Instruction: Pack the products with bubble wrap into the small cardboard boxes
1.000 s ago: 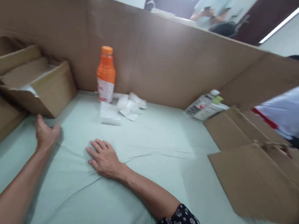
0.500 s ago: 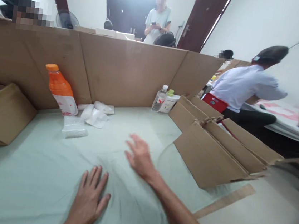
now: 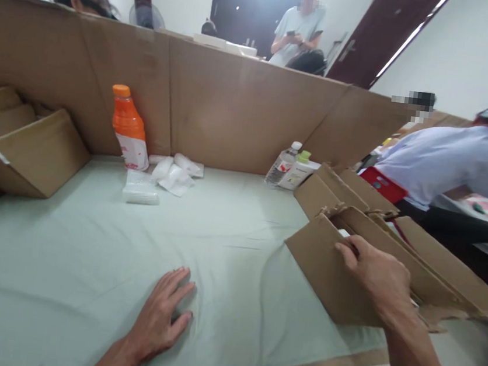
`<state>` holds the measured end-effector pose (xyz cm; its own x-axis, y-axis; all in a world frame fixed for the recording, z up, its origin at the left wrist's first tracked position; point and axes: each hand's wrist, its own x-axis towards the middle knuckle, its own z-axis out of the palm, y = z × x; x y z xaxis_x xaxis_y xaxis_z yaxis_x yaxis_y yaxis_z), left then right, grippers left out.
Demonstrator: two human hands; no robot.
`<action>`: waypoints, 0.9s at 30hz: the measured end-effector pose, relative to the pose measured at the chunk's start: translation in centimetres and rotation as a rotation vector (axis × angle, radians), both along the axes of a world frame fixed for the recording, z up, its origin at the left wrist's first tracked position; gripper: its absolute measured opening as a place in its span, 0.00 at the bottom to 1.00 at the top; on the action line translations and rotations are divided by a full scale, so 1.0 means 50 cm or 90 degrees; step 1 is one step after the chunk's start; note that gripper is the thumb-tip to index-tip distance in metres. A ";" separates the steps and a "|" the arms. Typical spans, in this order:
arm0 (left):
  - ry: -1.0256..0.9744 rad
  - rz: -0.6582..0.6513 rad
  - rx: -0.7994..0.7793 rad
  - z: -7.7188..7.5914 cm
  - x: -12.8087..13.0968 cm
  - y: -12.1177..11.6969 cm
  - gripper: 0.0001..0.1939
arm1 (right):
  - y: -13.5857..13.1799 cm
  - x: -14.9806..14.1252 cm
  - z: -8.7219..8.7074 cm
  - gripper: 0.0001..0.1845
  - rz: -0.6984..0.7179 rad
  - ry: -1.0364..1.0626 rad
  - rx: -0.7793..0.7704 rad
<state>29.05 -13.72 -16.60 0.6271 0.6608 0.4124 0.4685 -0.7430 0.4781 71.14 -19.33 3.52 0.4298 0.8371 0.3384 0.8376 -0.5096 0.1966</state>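
Note:
My left hand (image 3: 162, 312) lies palm down on the pale green cloth (image 3: 97, 266), fingers stretched out and nothing in it. At the right, my right hand (image 3: 381, 275) is closed over the upper edge of the near wall of a cardboard box (image 3: 326, 269). Its thumb shows on the outer side, while the other fingers curl into the box and are mostly hidden. A small white thing (image 3: 344, 233) peeks out by the fingertips; its kind is unclear.
An orange bottle (image 3: 130, 129) stands at the back left beside crumpled clear plastic packets (image 3: 174, 175). A clear bottle (image 3: 284, 164) and a white green-capped bottle (image 3: 299, 171) stand back right. Another cardboard box (image 3: 53, 155) is left. A cardboard partition (image 3: 244, 106) runs behind; people are beyond it.
My right hand has swung from the cloth to the right-hand box and closed over its edge. My left hand left the left-hand box and came to rest on the cloth nearer the middle.

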 end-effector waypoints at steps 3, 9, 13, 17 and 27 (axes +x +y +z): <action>-0.107 0.102 -0.083 0.009 -0.024 0.002 0.26 | 0.020 -0.096 -0.012 0.12 0.208 -0.026 0.072; -0.188 0.252 -0.178 0.060 -0.087 0.009 0.35 | 0.048 -0.336 0.018 0.08 0.653 0.193 0.092; -0.215 0.251 -0.187 0.088 -0.118 0.008 0.37 | 0.045 -0.360 0.036 0.06 0.671 0.353 0.307; -0.202 0.252 -0.187 0.087 -0.120 0.004 0.35 | 0.040 -0.287 -0.045 0.06 0.365 0.528 0.504; -0.176 0.295 -0.231 0.069 -0.078 0.001 0.31 | 0.014 -0.334 -0.325 0.33 0.087 1.045 0.350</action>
